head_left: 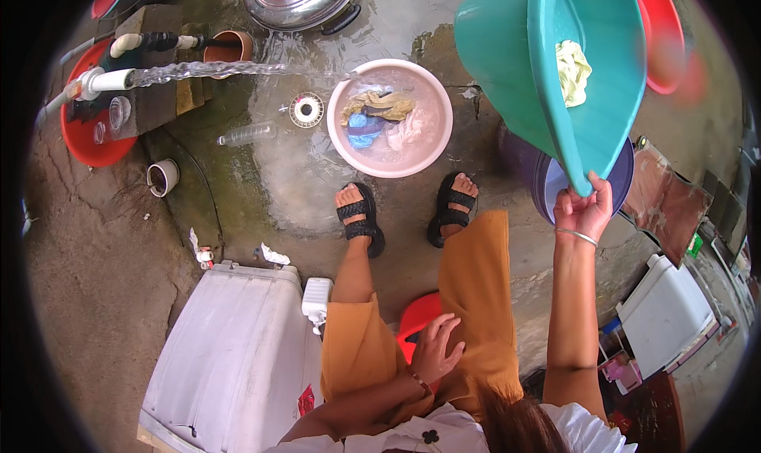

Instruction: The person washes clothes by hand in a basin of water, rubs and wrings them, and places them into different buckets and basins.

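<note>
My right hand (585,206) grips the rim of a large teal plastic tub (499,54), which is tilted on its side. Inside the tub lies a crumpled pale yellow cloth (573,74). Partly hidden behind the tub is a purple bucket (621,176). My left hand (437,346) hovers over my lap, holding nothing, fingers apart. Before my feet sits a pale pink basin (389,170) of water, with tan, blue and light pink clothes (380,117) in it. A jet of water (238,69) shoots from a white pipe (113,79) to the basin's rim.
A clear plastic bottle (247,134) and a round drain cover (306,109) are left of the basin. A lidded metal pot (303,4) stands beyond. Red basins (98,147) lie at the left and right. A white plastic-topped cabinet (232,346) stands beside my leg. The concrete floor (297,203) is wet.
</note>
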Demonstrator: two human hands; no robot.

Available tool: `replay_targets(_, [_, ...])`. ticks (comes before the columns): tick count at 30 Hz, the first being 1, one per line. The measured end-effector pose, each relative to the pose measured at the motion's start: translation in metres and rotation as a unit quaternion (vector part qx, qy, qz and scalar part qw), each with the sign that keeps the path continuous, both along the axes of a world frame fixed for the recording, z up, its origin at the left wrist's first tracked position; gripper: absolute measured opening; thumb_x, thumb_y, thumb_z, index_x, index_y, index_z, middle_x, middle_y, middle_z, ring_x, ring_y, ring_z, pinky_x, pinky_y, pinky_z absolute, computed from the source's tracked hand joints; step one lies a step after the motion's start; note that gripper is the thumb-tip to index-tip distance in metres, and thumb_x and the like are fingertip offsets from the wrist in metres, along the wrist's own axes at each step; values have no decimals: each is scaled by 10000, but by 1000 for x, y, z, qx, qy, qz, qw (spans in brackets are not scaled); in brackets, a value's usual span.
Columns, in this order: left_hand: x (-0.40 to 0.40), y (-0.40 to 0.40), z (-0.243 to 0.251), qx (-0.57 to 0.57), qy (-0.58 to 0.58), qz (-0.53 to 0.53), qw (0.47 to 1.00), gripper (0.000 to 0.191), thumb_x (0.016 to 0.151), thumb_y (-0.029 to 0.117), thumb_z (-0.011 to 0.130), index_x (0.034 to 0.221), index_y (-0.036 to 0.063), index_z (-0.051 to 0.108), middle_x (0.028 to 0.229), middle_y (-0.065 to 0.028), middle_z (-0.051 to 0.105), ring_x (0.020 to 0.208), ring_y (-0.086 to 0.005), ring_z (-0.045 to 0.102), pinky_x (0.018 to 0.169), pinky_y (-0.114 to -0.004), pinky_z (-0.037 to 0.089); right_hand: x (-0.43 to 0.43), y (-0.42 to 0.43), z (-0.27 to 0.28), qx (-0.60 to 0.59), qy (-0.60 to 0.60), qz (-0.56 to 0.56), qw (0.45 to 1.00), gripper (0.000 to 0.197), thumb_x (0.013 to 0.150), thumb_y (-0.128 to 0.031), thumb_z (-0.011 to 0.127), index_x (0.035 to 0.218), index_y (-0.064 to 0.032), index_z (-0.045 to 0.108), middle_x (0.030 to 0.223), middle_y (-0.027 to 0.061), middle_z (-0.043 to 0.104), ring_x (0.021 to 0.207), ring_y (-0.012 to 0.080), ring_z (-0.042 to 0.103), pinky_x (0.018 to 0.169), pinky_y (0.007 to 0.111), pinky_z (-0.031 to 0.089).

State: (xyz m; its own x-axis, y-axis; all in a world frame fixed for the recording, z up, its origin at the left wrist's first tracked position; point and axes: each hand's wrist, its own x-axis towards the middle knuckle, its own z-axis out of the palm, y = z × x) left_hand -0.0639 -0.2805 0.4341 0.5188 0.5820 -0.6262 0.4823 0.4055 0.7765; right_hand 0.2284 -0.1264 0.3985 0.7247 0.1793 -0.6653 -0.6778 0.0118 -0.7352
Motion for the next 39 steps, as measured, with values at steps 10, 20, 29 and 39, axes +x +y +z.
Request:
replay_targets(10, [-65,-4,23,-386,-365,-252,809,277,912,255,453,947,-10,528,924,-167,525,871,-283,533,773,-331,426,-22,2,-25,-2,11,-14,1000,70,753,-111,560,755,-77,498,655,43,589,421,108,477,311,213,273])
replay_targets(20, [-73,81,-27,-335,-279,-418,797,270,921,271,428,995,31,527,849,-132,575,784,-242,543,723,-332,430,19,25,-51,209,-100,-1,973,185,770,-66,522,916,46,520,984,285,595,457,81,468,345,191,323])
replay_targets(29, [-93,368,-261,95,90,33,991,287,878,186,514,1102,7,525,943,-87,611,849,-141,587,731,-283,481,80,20,-78,252,-197,73,945,105,818,-80,516,890,-6,497,930,284,595,458,108,504,308,197,322])
replay_targets(39, [-120,283,-417,-261,86,59,960,513,810,238,641,1192,35,365,1018,-181,592,827,-286,642,695,-408,558,86,-50,-55,178,-129,25,975,279,786,-343,519,651,-103,559,432,34,506,282,172,411,248,279,319])
